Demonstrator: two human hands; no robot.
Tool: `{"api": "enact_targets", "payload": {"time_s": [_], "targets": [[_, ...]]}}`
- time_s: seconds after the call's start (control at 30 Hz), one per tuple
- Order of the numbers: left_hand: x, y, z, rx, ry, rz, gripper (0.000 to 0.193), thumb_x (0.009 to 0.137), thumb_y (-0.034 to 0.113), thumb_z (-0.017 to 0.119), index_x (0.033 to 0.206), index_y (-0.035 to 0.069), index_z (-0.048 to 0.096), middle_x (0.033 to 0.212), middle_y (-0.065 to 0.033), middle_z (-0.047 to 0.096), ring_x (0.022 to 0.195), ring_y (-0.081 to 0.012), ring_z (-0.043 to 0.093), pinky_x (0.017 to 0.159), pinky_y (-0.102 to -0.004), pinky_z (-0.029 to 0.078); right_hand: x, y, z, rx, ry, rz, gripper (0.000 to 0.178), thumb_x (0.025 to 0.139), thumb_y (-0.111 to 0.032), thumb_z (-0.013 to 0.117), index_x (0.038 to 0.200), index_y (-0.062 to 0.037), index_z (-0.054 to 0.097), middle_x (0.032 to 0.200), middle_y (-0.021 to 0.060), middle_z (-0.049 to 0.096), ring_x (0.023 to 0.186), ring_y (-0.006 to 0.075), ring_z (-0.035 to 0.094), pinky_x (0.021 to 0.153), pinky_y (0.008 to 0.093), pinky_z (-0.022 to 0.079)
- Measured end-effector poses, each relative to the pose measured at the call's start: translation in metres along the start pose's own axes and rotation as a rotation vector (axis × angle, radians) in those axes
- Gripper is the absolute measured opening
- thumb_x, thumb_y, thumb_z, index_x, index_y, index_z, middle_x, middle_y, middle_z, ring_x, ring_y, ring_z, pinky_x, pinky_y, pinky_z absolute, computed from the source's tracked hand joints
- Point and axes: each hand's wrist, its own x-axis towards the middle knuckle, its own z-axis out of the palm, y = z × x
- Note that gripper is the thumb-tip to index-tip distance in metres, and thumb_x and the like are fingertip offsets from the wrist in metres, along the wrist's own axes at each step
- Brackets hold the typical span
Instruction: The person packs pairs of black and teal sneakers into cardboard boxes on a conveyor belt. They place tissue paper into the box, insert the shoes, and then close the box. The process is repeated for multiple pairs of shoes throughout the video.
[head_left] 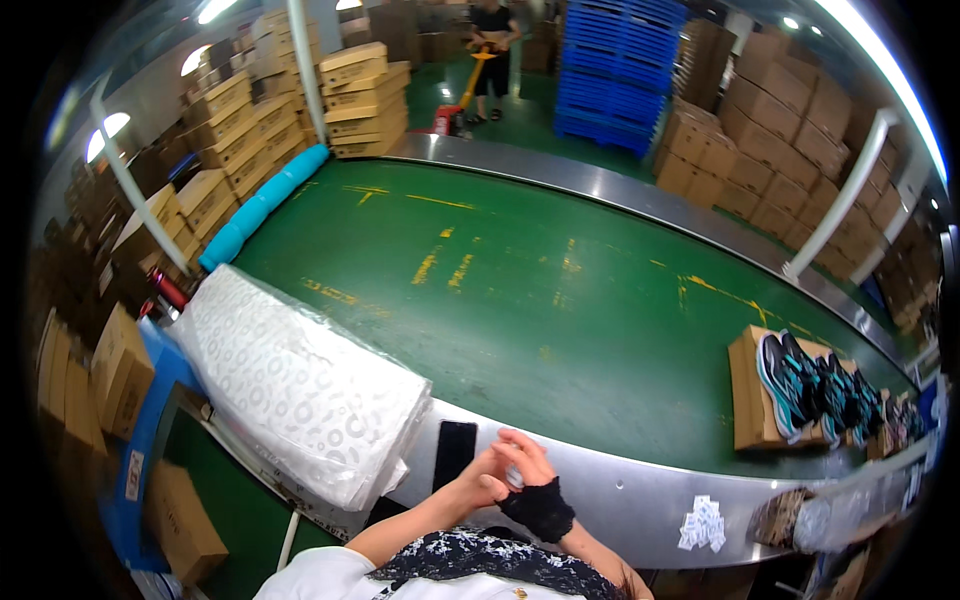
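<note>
My two hands meet over the near metal edge, in front of my chest. My left hand (482,484) is closed against the right palm, its fingertips partly hidden. A small whitish thing (515,476) shows between the hands, too small to name. My right hand (527,455) has its fingers stretched out toward the left hand, touching it. A black wrist wrap (538,510) covers the right wrist. Just left of the hands a black phone (455,452) lies flat on the metal edge. Beside it lies a thick stack of white patterned sheets (300,375) in clear plastic.
A green conveyor belt (520,310) runs across in front. At the right stand black-and-teal shoes (790,385) on a cardboard box (746,400). Small white tags (703,525) lie on the metal edge. Beyond are blue pallets (615,75), stacked cartons (770,130) and a person (492,50) with a pallet jack.
</note>
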Motion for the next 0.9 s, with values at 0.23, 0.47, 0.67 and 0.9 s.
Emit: {"api": "enact_targets", "payload": {"time_s": [0.23,0.47,0.67,0.9], "targets": [[0.068,-0.013,0.042,-0.525,0.108,-0.643,0.024,0.086,0.030,0.052,0.085,0.006,0.055,0.071,-0.0034,0.055,0.056,-0.0148,0.049,0.048,-0.0257,0.039,0.014,-0.118,-0.202,0.924,0.028,-0.140,0.028,0.076,-0.020,0.061,0.096,-0.0043,0.048,0.074,0.0119,0.056,0.059,0.0205,0.050,0.057,0.0360,0.042],[0.056,-0.047,0.059,-0.559,0.307,-0.716,0.027,0.083,0.029,0.053,0.091,0.004,0.055,0.071,-0.0059,0.052,0.058,-0.0160,0.045,0.050,-0.0265,0.036,-0.017,-0.135,-0.298,0.991,-0.373,-0.498,0.010,0.084,-0.016,0.053,0.079,-0.0125,0.060,0.067,0.0078,0.051,0.050,0.0181,0.046,0.042,0.0293,0.031],[0.086,-0.078,0.105,-0.564,0.446,-0.759,0.025,0.082,0.030,0.054,0.090,0.005,0.056,0.067,-0.0055,0.052,0.055,-0.0155,0.045,0.046,-0.0259,0.035,-0.079,-0.016,-0.316,0.671,-0.735,-0.367,0.019,0.084,-0.020,0.051,0.093,-0.0034,0.054,0.089,0.0141,0.057,0.075,0.0240,0.057,0.063,0.0338,0.046],[0.108,-0.089,0.129,-0.526,0.594,-0.635,0.022,0.082,0.027,0.052,0.089,0.006,0.057,0.067,-0.0055,0.052,0.054,-0.0164,0.046,0.044,-0.0259,0.035,-0.115,0.181,-0.423,-0.985,-0.094,0.553,0.047,0.055,-0.028,0.071,0.096,-0.0135,0.054,0.120,0.0126,0.040,0.112,0.0305,0.039,0.084,0.0541,0.033]]}}
